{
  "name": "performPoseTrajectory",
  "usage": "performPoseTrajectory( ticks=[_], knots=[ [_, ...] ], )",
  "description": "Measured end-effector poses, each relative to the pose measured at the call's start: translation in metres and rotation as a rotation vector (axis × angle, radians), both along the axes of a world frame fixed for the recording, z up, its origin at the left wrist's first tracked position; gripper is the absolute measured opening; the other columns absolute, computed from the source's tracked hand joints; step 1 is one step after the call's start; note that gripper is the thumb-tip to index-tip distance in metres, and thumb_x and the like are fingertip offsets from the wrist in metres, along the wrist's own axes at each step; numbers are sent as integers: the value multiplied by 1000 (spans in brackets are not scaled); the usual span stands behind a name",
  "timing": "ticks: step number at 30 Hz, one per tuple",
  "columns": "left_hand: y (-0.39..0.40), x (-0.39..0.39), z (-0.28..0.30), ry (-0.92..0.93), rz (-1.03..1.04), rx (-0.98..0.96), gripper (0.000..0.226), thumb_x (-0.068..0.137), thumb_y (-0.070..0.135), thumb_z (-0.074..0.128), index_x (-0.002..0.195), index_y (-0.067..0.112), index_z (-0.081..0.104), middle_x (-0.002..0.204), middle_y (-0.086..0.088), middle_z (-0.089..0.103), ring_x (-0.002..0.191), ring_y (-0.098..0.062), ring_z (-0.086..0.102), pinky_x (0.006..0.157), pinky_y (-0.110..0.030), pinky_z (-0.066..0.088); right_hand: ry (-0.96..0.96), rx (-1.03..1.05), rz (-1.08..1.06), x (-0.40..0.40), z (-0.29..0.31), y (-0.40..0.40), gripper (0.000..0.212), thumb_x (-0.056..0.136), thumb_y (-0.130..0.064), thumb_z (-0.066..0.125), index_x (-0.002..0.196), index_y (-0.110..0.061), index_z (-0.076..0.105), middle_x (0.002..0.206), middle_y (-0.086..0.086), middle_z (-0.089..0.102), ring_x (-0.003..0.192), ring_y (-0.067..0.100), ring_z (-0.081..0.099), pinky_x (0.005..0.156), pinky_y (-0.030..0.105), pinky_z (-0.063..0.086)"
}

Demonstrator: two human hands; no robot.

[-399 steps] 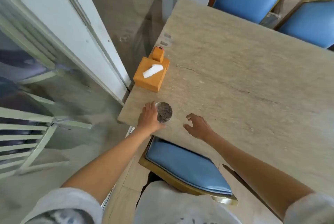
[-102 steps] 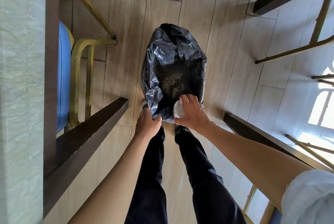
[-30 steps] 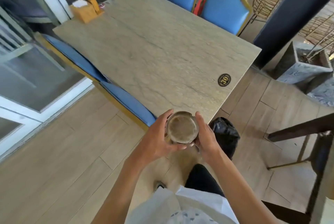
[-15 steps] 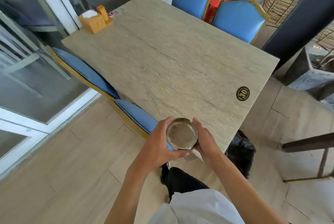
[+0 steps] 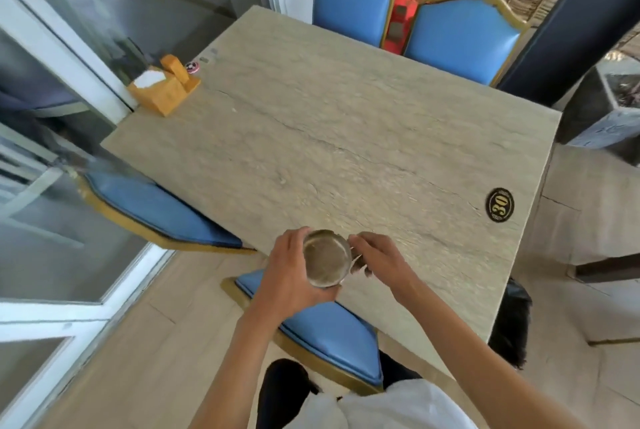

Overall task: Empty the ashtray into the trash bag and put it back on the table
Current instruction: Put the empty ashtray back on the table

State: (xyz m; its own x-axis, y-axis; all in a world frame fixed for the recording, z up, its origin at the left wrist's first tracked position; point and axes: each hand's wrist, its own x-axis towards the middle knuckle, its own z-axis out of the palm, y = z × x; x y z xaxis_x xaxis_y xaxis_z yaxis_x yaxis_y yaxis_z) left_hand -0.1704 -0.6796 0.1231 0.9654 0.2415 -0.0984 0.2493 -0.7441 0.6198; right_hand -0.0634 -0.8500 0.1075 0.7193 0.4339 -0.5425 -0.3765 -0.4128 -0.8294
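Ashtray [image 5: 325, 258] up from beside the trash bag [image 5: 512, 328] to over the table [image 5: 346, 138] near edge vs 3.4 s ago | left hand [image 5: 289, 276] wrapped round its left wall, thumb under | right hand [image 5: 375, 260] fingertips pinching its right rim | ashtray upright, mouth up, bowl looks empty | contact with tabletop: cannot tell | napkin box [image 5: 162, 86] far-left corner, well apart

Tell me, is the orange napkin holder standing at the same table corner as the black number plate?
No: the orange napkin holder stands at the far left corner of the table, while the black number plate is near the right edge.
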Motion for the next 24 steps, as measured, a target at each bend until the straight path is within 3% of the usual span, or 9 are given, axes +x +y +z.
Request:
performPoseTrajectory(
  ticks=[2, 5, 9, 12, 15, 19, 24],
  knots=[
    [25, 12, -4, 34, 3, 18, 112, 47, 66, 80, 140, 21, 37, 130, 3, 43, 120, -16, 45, 94, -37, 51, -28, -52, -34, 17, -14, 14, 28, 104, -25, 54, 95, -9, 75, 78, 4, 75, 59, 13, 68, 53, 23, 44],
    [60, 25, -18, 65, -9, -5, 111, 50, 64, 84, 141, 23, 36, 131, 4, 43, 121, -14, 43, 97, -33, 50, -85, -166, -60, 36, -48, 35, 21, 102, -23, 57, 96, -11, 73, 80, 2, 76, 60, 12, 69, 57, 25, 49],
    [99, 46, -39, 101, -89, -17, 110, 50, 65, 84, 140, 25, 35, 131, 4, 43, 122, -14, 41, 99, -33, 47, -176, -377, -73, 51, -100, 65, 23, 99, -23, 59, 112, -9, 72, 109, 10, 76, 100, 28, 72, 89, 41, 57],
    [127, 64, -49, 123, -167, 9, 110, 51, 62, 85, 141, 23, 35, 133, 1, 43, 122, -16, 40, 99, -33, 46, -196, -493, -62, 58, -125, 91, 48, 98, -27, 61, 142, -8, 55, 142, 18, 60, 131, 36, 57, 109, 45, 47],
    [150, 77, -56, 107, -241, 37, 108, 51, 59, 86, 140, 24, 35, 130, 1, 45, 119, -17, 44, 97, -32, 47, -245, -599, -39, 67, -149, 112, 66, 99, -32, 59, 157, -11, 34, 163, 17, 35, 151, 38, 31, 121, 51, 27],
    [177, 91, -66, 106, -298, 60, 109, 52, 60, 85, 140, 25, 32, 131, 0, 43, 120, -17, 44, 99, -32, 47, -314, -753, -6, 79, -173, 134, 77, 98, -47, 56, 162, -24, 21, 174, 10, 5, 160, 32, 1, 126, 55, 9],
    [197, 115, -81, 118, -322, 80, 112, 55, 60, 84, 144, 21, 29, 135, -1, 41, 124, -18, 42, 101, -31, 45, -325, -845, -40, 105, -187, 156, 75, 100, -56, 43, 163, -37, 8, 174, 7, -9, 160, 30, -13, 124, 62, -2]
  ],
)
